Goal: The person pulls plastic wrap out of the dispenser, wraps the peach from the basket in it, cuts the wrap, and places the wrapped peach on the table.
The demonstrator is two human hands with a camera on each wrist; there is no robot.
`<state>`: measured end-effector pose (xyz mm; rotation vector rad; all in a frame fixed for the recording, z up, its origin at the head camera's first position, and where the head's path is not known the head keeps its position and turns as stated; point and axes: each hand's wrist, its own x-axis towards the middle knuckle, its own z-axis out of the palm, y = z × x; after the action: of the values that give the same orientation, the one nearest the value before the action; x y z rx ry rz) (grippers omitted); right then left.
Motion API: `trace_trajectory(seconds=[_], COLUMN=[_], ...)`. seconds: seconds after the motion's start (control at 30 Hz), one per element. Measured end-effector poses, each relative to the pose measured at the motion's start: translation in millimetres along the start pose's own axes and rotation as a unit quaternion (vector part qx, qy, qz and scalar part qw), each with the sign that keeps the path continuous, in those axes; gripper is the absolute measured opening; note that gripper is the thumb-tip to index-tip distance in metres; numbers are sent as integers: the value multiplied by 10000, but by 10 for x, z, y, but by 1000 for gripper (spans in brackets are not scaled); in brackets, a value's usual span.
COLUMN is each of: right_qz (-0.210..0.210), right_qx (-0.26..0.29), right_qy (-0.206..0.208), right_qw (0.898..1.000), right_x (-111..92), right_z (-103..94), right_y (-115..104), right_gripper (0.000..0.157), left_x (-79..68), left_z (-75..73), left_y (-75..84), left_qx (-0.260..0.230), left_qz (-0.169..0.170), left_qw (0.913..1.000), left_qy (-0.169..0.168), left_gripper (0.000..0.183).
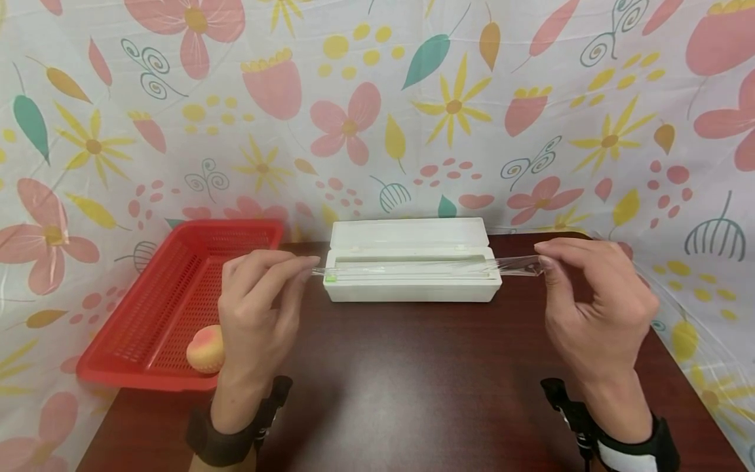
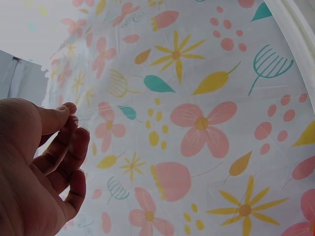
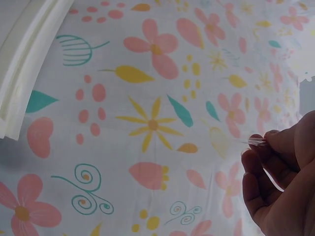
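Observation:
A strip of clear plastic wrap point(image 1: 519, 265) stretches between my two hands, bunched narrow at both ends. My left hand point(image 1: 256, 308) pinches its left end between thumb and fingers. At the other end, thumb and forefinger of my right hand point(image 1: 596, 305) pinch the film. Behind and below the strip stands a white plastic wrap dispenser point(image 1: 413, 292), its lid point(image 1: 409, 233) raised at the back. In the right wrist view, a gathered bit of film shows at the fingertips point(image 3: 256, 141). The left wrist view shows the thumb and fingertips of the left hand point(image 2: 44, 162) meeting.
To the left, a red plastic basket point(image 1: 141, 380) holds a peach point(image 1: 206, 349), partly hidden behind my left wrist. A dark brown table point(image 1: 407, 380) lies beneath everything. Flower-printed cloth point(image 1: 377, 118) hangs behind and along both sides.

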<state>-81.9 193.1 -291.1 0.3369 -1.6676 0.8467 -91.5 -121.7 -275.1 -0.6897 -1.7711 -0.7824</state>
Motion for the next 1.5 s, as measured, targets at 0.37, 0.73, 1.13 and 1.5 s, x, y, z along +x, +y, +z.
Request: trace_trajectory(seconds=[0.37,0.73,1.13,1.5], right_qz=[34,-36,-28,4], right_qx=[202,293,310,295], right_qy=[134,297,327,411], right_qw=[9997,9991,9990,9987], right_x=[30,26,-14,-15], right_z=[4,-5,-39,-55], right_y=[-67,-125,-33,17], right_gripper=[5,5,6,6], left_x=[11,6,25,38], left_z=[1,-30,-57,-60], left_y=[-26,-15,16,26], left_qx=[-42,-38,-97,-155], left_qz=[27,45,51,16], left_qw=[10000,9998,9995,9991], left_qy=[84,181,306,389], left_gripper=[15,16,16,15])
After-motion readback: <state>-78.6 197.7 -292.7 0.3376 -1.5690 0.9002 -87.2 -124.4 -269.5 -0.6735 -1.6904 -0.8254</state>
